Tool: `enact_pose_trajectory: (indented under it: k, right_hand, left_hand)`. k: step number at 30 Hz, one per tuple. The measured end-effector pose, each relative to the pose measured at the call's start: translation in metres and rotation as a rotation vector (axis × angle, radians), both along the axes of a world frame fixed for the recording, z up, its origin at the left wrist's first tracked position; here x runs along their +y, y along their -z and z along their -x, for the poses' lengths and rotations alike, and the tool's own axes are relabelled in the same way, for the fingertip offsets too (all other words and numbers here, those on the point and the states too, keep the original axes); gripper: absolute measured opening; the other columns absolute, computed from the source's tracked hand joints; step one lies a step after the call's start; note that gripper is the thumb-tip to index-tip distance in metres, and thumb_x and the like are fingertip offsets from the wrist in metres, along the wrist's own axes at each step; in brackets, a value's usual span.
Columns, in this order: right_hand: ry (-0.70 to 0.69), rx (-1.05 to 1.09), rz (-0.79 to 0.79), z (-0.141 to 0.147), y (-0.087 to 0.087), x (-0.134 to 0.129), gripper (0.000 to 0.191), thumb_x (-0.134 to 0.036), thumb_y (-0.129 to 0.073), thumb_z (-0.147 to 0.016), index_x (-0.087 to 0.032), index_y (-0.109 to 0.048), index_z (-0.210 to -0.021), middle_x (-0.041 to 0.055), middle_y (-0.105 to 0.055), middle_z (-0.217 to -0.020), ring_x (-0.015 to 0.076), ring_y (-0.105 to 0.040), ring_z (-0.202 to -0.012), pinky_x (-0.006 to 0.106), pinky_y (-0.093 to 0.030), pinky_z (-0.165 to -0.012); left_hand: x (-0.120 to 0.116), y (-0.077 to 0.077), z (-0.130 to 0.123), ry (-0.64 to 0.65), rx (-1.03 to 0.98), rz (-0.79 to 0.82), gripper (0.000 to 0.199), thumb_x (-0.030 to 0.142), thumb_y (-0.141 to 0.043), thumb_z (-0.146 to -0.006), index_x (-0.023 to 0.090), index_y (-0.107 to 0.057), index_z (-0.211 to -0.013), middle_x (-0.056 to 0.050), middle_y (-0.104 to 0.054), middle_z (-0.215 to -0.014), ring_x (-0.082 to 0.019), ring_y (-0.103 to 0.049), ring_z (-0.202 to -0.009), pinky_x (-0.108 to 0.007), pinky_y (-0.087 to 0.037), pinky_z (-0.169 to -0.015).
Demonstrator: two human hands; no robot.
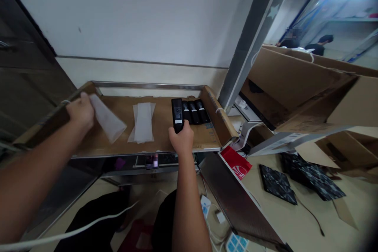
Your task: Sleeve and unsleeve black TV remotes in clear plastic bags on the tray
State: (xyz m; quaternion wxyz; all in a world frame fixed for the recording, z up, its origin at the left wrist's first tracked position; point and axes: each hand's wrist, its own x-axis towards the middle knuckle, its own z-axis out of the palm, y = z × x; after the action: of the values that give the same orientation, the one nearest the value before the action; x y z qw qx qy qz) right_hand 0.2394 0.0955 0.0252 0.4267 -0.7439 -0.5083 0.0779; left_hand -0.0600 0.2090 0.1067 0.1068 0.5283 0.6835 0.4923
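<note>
Pinched in my left hand (80, 112) is a translucent plastic sleeve (108, 121), slightly blurred, hanging over the left part of the bench. My right hand (182, 138) grips the lower end of a black oblong device (177, 111) with a printed face and a small white label; its exact kind I cannot tell. Just right of it, three similar black devices (193, 111) lie side by side against the cardboard side wall. Between my hands, several more translucent sleeves (144, 121) lie in a loose, fanned stack on the cardboard surface.
Cardboard walls (217, 116) edge the bench on both sides. A grey post (251, 43) and a large carton (298, 90) stand to the right. Below are a red bag (236, 162), dark patterned packages (277, 183), power strips (236, 242) and a white cable (88, 226). Two people are in the background.
</note>
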Motion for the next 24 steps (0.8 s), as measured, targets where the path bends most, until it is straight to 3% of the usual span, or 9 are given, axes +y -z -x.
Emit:
enact_pose_trajectory:
  k: [1,2,5,8,15,19,24]
  right_hand:
    - [0.009,-0.03,0.027,0.002,0.0,0.002,0.025,-0.038,-0.061,-0.079,-0.02,-0.058,-0.095,0.0078,-0.067,-0.081,0.0237,-0.061,-0.073,0.03,-0.042,-0.065]
    - [0.017,-0.057,0.055,0.005,0.0,0.003,0.026,-0.038,-0.062,-0.079,-0.019,-0.057,-0.096,0.0095,-0.068,-0.084,0.0251,-0.063,-0.075,0.031,-0.043,-0.066]
    - [0.049,-0.122,0.131,0.012,0.0,0.009,0.031,-0.039,-0.063,-0.081,-0.018,-0.055,-0.103,0.0128,-0.069,-0.094,0.0278,-0.066,-0.081,0.034,-0.046,-0.068]
    - [0.071,-0.178,0.166,0.018,0.003,0.018,0.034,-0.035,-0.061,-0.085,-0.016,-0.053,-0.111,0.0156,-0.066,-0.103,0.0289,-0.066,-0.086,0.037,-0.048,-0.071]
    - [0.005,-0.434,0.123,0.02,0.011,0.051,0.053,-0.018,-0.048,-0.093,-0.003,-0.039,-0.143,0.0263,-0.056,-0.12,0.0333,-0.055,-0.108,0.044,-0.047,-0.086]
    - [-0.011,-0.527,0.093,0.017,0.014,0.07,0.053,-0.017,-0.04,-0.097,-0.006,-0.036,-0.149,0.0263,-0.054,-0.121,0.0329,-0.051,-0.109,0.045,-0.044,-0.087]
    - [0.032,-0.595,0.081,0.012,0.014,0.085,0.05,-0.015,-0.032,-0.099,-0.013,-0.044,-0.147,0.0232,-0.056,-0.114,0.0321,-0.051,-0.105,0.046,-0.041,-0.086]
  left_hand:
    - [-0.006,0.02,0.009,-0.08,0.014,0.137,0.038,0.034,-0.045,-0.097,0.018,-0.046,-0.063,0.004,-0.04,-0.05,-0.014,-0.044,-0.063,-0.023,-0.035,-0.06]
    - [-0.012,0.036,0.015,-0.082,0.043,0.172,0.037,0.035,-0.049,-0.095,0.017,-0.048,-0.063,0.004,-0.042,-0.051,-0.014,-0.045,-0.064,-0.023,-0.034,-0.06]
    - [-0.019,0.059,0.02,0.036,0.188,0.173,0.032,0.038,-0.051,-0.092,0.018,-0.055,-0.067,0.004,-0.049,-0.057,-0.016,-0.049,-0.07,-0.023,-0.031,-0.062]
    - [-0.014,0.058,0.017,0.096,0.276,0.167,0.031,0.04,-0.051,-0.091,0.02,-0.055,-0.067,0.003,-0.05,-0.057,-0.018,-0.048,-0.072,-0.023,-0.028,-0.061]
    - [-0.013,0.059,0.018,0.118,0.231,0.141,0.029,0.041,-0.051,-0.091,0.021,-0.056,-0.07,0.005,-0.052,-0.059,-0.018,-0.051,-0.073,-0.024,-0.03,-0.065]
    - [-0.016,0.06,0.019,0.151,0.206,0.13,0.029,0.04,-0.051,-0.092,0.021,-0.056,-0.072,0.006,-0.053,-0.061,-0.017,-0.05,-0.075,-0.024,-0.03,-0.066]
    - [-0.015,0.059,0.02,0.15,0.166,0.148,0.03,0.038,-0.051,-0.093,0.02,-0.055,-0.069,0.006,-0.052,-0.058,-0.015,-0.051,-0.071,-0.023,-0.032,-0.067]
